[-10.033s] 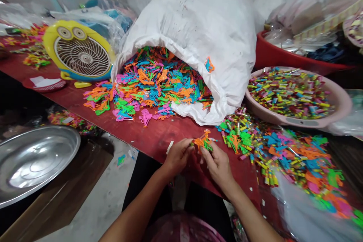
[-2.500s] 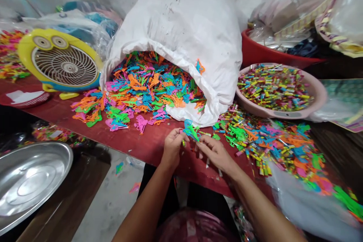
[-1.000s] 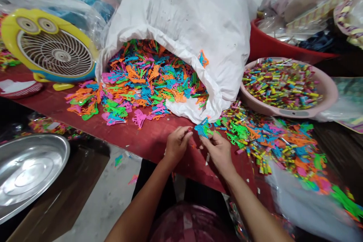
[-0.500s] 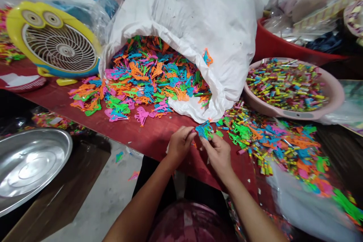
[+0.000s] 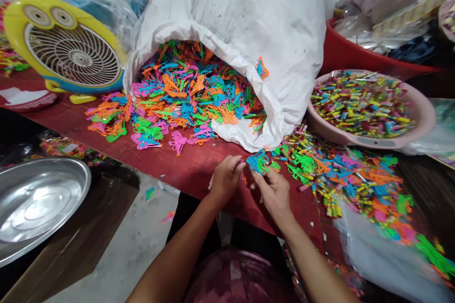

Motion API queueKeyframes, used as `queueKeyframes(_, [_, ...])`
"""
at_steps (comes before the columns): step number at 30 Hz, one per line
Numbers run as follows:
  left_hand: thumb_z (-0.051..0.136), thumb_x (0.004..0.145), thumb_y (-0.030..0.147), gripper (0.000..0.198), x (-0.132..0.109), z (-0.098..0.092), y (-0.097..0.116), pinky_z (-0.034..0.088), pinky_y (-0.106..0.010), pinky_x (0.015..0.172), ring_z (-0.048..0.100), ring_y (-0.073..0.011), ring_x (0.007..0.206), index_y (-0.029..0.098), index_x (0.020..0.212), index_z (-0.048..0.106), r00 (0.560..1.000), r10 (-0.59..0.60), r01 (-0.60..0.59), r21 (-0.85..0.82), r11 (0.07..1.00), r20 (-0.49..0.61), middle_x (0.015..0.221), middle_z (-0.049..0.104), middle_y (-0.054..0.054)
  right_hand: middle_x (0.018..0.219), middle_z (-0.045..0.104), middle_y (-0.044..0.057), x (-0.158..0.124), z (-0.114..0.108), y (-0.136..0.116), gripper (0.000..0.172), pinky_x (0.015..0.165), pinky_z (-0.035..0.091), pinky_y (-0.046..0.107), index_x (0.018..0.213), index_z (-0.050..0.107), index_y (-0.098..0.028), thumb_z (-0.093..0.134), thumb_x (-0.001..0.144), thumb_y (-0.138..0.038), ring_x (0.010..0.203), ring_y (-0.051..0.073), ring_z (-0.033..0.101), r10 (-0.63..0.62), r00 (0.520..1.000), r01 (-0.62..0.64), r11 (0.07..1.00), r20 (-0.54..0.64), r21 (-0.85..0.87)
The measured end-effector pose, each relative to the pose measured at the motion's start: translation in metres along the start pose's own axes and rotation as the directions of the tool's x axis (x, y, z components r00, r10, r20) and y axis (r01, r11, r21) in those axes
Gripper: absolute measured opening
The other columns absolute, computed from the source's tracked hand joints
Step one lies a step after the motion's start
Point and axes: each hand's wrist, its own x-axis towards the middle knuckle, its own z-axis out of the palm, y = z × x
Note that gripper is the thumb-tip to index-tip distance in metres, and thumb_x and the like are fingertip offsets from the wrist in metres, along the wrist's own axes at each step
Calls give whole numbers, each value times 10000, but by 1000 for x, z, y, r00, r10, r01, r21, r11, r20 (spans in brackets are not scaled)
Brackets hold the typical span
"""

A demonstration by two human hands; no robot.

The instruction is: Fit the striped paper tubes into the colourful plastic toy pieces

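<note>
Head view: right hand grip pinches blue toy, left hand grip closed alongside.

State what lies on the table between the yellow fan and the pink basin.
The white sack, lying open and spilling coloured plastic pieces; the head view shows it.

A yellow fan stands at the left of the red tabletop, with a low red basket just beside it. A white sack lies on its side in the middle, its mouth open toward the fan. At the right sits a pink basin full of coloured tubes, with a red tub behind it. A steel bowl rests lower left, off the tabletop.
</note>
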Motion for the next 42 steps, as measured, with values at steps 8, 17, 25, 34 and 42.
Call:
queueKeyframes(8, [467, 982, 318, 219, 0, 0, 0, 415, -265, 714, 587, -179, 800, 185, 961, 639, 999, 16, -17, 45, 999, 29, 838, 638, -40, 630, 627, -16, -1, 3, 7, 229, 616, 435, 266, 774, 623, -198, 586, 928, -363, 585, 148, 590, -16, 1000, 16, 1000, -25, -7])
queueKeyframes(17, [411, 1006, 346, 279, -2, 1, -2, 449, -270, 761, 611, -187, 876, 184, 1071, 628, 997, 29, -38, 124, 992, 74, 935, 658, -56, 649, 555, -17, 0, -2, 1, 239, 618, 380, 270, 743, 576, -197, 544, 955, -303, 605, 136, 519, -181, 983, 178, 962, 6, -207])
queueKeyframes(25, [365, 1018, 314, 278, -3, 4, 0, 457, -263, 728, 620, -188, 866, 192, 1048, 613, 989, 14, -57, 293, 954, 145, 932, 658, -58, 629, 512, -22, 5, -11, -8, 279, 592, 354, 269, 717, 530, -205, 514, 966, -330, 601, 141, 489, -137, 986, 155, 960, 92, -232])
queueKeyframes(34, [410, 1002, 278, 259, -3, 7, 4, 480, -273, 738, 636, -197, 850, 170, 1048, 642, 981, -12, -64, 381, 922, 192, 946, 673, -76, 555, 525, -37, 8, -9, -4, 312, 512, 370, 253, 687, 518, -212, 568, 906, -428, 502, 135, 496, 36, 992, -29, 998, 119, -60])
queueKeyframes(42, [464, 972, 235, 299, 7, 9, 3, 483, -261, 810, 633, -183, 948, 211, 1220, 630, 989, -16, -38, 358, 933, 147, 1047, 657, -70, 497, 562, -6, 22, -149, 53, 336, 505, 400, 279, 654, 592, -193, 692, 743, -500, 457, 152, 495, 207, 893, -267, 958, -399, -102])
